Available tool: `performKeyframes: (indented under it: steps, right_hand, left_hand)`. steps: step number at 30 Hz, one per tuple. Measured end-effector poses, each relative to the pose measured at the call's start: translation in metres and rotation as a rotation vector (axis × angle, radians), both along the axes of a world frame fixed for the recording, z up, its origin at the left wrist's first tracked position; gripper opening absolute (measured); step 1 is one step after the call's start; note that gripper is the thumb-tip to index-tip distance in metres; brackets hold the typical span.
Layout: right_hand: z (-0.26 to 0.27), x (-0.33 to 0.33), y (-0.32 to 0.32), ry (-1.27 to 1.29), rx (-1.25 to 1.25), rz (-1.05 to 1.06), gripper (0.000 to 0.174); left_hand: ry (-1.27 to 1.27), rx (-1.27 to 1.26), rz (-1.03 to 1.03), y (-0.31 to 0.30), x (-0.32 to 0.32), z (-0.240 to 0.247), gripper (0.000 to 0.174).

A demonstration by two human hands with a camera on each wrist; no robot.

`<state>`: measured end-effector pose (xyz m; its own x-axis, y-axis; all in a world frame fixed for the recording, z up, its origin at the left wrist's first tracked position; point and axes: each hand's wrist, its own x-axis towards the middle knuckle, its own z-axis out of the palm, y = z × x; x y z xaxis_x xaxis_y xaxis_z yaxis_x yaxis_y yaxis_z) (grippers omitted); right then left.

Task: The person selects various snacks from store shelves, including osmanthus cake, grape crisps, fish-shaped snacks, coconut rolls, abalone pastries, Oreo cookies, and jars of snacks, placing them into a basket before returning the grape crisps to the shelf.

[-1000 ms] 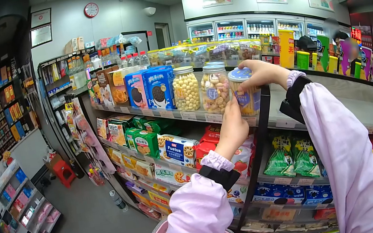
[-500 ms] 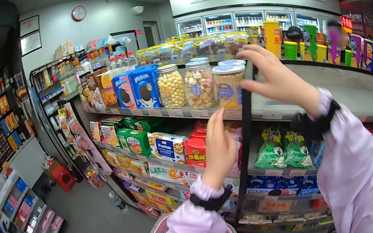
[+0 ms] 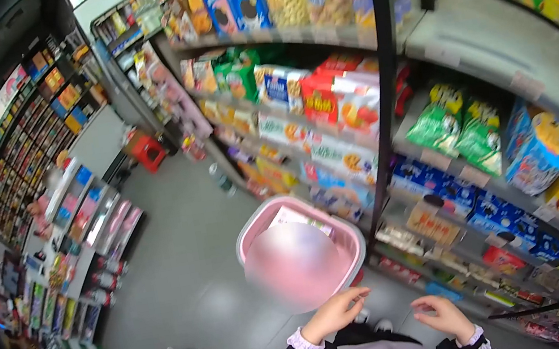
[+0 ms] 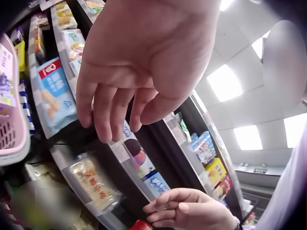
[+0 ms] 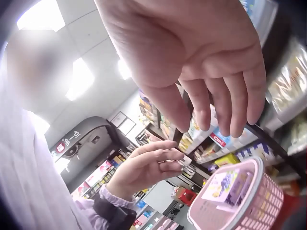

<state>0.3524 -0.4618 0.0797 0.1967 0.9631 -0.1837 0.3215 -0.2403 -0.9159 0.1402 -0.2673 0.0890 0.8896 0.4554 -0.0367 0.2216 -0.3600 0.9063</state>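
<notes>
In the head view my left hand is low in front of my body, just below the pink shopping basket, with nothing in its grasp. My right hand hovers to the right of it, fingers loosely bent and holding nothing. Both wrist views show relaxed, bare palms: the left hand in one, the right hand in the other. Inside the basket sits a white and purple box; a blurred patch covers much of the basket in the head view.
Snack shelves stand ahead and to the right. Jars of round snacks and blue cookie boxes line the top level. Green snack bags lie lower right. A red stool and a bottle are on the floor.
Both hands have come away from the jar of stick snacks on the top shelf and dropped to waist height. The jar stays on the shelf. The head view has tilted down to the basket.
</notes>
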Motion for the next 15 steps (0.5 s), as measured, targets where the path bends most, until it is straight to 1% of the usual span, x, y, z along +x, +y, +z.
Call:
performKeyframes:
  steps: [1, 2, 4, 8, 10, 12, 14, 15]
  right_hand:
    - [-0.009, -0.005, -0.002, 0.091, -0.031, 0.014, 0.033]
    - [-0.013, -0.009, 0.000, 0.100, -0.042, 0.059, 0.034]
    - [0.002, -0.021, 0.013, 0.010, -0.101, 0.163, 0.034]
    - [0.001, -0.046, 0.042, -0.067, -0.017, 0.360, 0.035]
    - [0.001, -0.061, 0.063, -0.104, 0.064, 0.446, 0.035]
    - [0.001, -0.081, 0.080, -0.153, 0.056, 0.528, 0.037]
    - [0.006, -0.105, 0.098, -0.158, 0.046, 0.583, 0.038]
    - [0.003, -0.119, 0.106, -0.165, 0.105, 0.609, 0.039]
  left_hand:
    - [0.055, -0.038, 0.037, -0.008, -0.012, 0.001, 0.032]
    - [0.071, -0.061, 0.065, -0.015, -0.023, 0.001, 0.032]
    - [0.079, -0.087, 0.115, -0.023, -0.043, 0.003, 0.033]
    - [0.063, -0.132, 0.262, -0.031, -0.081, 0.007, 0.032]
    - [0.061, -0.095, 0.316, -0.032, -0.102, 0.013, 0.033]
    - [-0.011, -0.092, 0.352, -0.029, -0.129, 0.005, 0.033]
    - [-0.058, -0.169, 0.409, -0.022, -0.160, -0.003, 0.031]
    - [-0.140, -0.248, 0.483, -0.024, -0.175, -0.007, 0.029]
